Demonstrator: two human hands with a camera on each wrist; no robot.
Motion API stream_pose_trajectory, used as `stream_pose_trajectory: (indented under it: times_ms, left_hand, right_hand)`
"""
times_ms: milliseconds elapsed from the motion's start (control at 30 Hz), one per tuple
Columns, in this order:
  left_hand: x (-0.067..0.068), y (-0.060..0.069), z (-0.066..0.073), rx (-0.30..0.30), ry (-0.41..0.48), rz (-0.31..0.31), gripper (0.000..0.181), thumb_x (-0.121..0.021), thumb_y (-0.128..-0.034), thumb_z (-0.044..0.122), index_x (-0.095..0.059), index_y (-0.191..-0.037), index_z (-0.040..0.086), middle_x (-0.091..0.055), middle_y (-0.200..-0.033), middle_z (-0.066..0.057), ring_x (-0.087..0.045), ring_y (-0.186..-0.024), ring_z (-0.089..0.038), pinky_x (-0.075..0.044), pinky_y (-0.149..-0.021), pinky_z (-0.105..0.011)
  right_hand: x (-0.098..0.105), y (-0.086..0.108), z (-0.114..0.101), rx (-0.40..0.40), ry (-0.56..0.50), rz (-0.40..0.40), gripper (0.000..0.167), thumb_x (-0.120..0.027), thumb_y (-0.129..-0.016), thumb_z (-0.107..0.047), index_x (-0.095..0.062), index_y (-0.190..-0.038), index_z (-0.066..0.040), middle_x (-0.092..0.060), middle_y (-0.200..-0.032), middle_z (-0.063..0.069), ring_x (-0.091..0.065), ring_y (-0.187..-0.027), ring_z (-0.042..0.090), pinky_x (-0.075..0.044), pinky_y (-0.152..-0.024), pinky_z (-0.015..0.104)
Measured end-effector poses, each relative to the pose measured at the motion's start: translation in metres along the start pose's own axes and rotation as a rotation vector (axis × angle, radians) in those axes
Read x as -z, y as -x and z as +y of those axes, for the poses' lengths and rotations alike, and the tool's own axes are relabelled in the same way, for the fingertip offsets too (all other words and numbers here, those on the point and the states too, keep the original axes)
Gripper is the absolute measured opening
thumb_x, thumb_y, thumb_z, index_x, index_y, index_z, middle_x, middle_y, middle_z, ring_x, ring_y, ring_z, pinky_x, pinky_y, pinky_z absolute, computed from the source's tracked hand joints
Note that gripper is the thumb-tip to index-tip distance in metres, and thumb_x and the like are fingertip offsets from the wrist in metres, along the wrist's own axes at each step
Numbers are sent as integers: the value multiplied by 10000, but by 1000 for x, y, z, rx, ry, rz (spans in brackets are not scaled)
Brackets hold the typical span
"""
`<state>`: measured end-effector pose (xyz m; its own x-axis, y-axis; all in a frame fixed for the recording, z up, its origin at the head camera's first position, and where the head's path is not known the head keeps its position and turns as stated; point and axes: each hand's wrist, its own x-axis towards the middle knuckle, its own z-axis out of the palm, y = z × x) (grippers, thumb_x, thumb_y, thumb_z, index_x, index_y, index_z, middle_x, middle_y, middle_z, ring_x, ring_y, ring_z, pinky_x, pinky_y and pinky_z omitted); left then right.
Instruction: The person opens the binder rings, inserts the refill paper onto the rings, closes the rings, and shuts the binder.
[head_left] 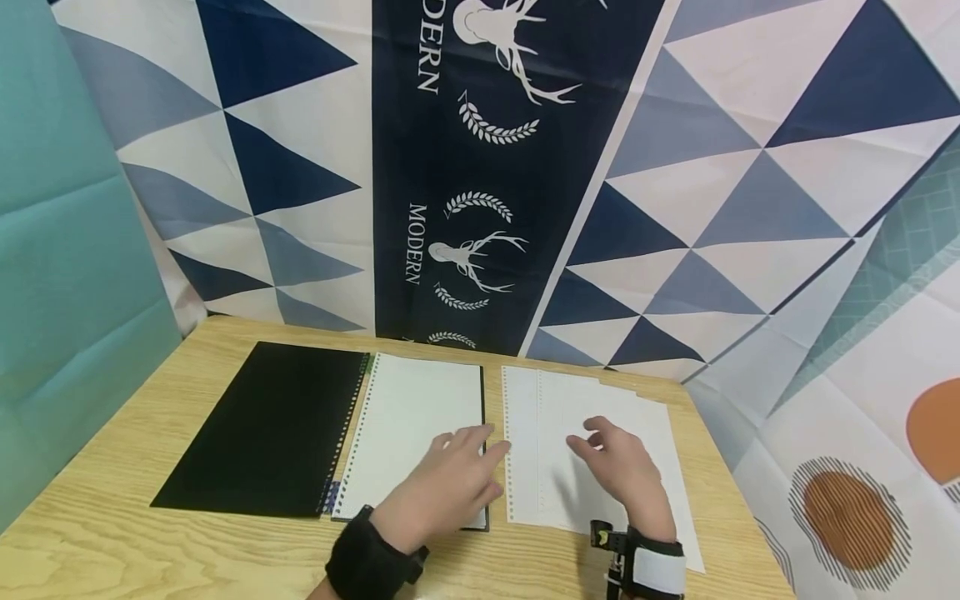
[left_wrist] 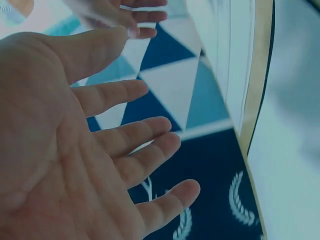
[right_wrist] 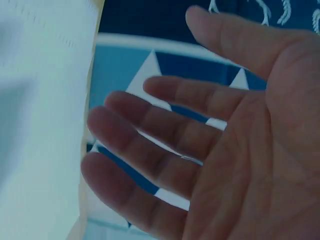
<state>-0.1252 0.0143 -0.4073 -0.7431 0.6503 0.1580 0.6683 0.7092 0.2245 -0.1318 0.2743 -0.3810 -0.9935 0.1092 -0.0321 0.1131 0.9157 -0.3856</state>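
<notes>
In the head view, my left hand [head_left: 446,483] hovers over the right part of an open ring-hole binder whose white punched sheets [head_left: 427,392] lie beside a black cover [head_left: 270,425]. My right hand [head_left: 618,467] is above overlapping loose white punched sheets [head_left: 555,417] to the right of the binder, its shadow falling on them. Neither hand holds anything. The left wrist view shows the left palm [left_wrist: 65,150] with fingers spread. Similarly, the right palm [right_wrist: 240,165] appears in the right wrist view, fingers apart and slightly bent.
A light wooden table [head_left: 105,467] carries the binder and sheets. Behind it hangs a patterned cloth [head_left: 465,167] with triangles and deer heads. A teal cloth [head_left: 75,250] hangs at the left, and a cloth with brown circles [head_left: 847,517] is at the right.
</notes>
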Motion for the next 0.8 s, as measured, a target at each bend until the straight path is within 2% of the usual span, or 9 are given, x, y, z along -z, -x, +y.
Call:
stream_pose_trajectory:
  times_ms: [133, 300, 400, 500, 567, 667, 800]
  left_hand:
    - [-8, 0, 17, -61, -20, -37, 447, -565, -1032, 384, -533, -1442, 210, -506, -1513, -90, -512, -1382, -256, -472, -1059, -525]
    - [-25, 1, 33, -139, -80, -97, 400, -570, -1024, 429, -548, -1388, 263, -532, -1477, -30, -533, -1349, -208, -506, -1010, -499]
    - [-36, 0, 42, -194, -105, -137, 388, -528, -1037, 463, -533, -1387, 298, -517, -1495, 5, -522, -1366, -185, -509, -1010, -488]
    - [-45, 0, 49, -229, -111, -187, 405, -509, -1035, 492, -532, -1394, 306, -509, -1518, 18, -502, -1400, -187, -497, -1036, -511]
    - [-51, 1, 53, -238, -119, -198, 398, -524, -1023, 505, -551, -1368, 309, -531, -1499, 25, -508, -1395, -190, -495, -1037, -527]
    - [-58, 2, 57, -244, -146, -177, 370, -562, -997, 526, -593, -1294, 308, -578, -1436, 34, -542, -1349, -190, -512, -1007, -530]
    - [-61, 3, 59, -255, -168, -145, 313, -598, -979, 519, -646, -1191, 293, -612, -1350, 44, -573, -1282, -183, -536, -961, -502]
  right_hand:
    - [5, 1, 23, -107, 5, 34, 532, -610, -982, -385, -606, -1290, 48, -698, -1163, 282, -701, -958, 379, -549, -729, 475]
    - [9, 3, 55, -326, 9, 24, 622, -581, -980, -454, -574, -1284, 88, -637, -1221, 328, -668, -964, 414, -530, -681, 483]
    - [8, 7, 79, -475, 13, 10, 695, -580, -967, -500, -534, -1276, 120, -620, -1153, 350, -633, -912, 411, -519, -676, 511]
    - [4, 14, 101, -585, 2, -3, 737, -600, -945, -513, -507, -1253, 150, -610, -1085, 371, -615, -898, 444, -519, -715, 567]
    - [1, 19, 114, -635, -18, -11, 757, -623, -925, -514, -497, -1248, 159, -598, -1083, 389, -605, -942, 496, -514, -755, 603]
    - [-4, 24, 129, -683, -49, -30, 813, -664, -890, -526, -469, -1264, 170, -549, -1145, 428, -557, -1061, 578, -500, -797, 622]
    - [-9, 24, 133, -696, -67, -30, 857, -723, -843, -518, -450, -1253, 183, -460, -1182, 470, -465, -1142, 636, -485, -827, 657]
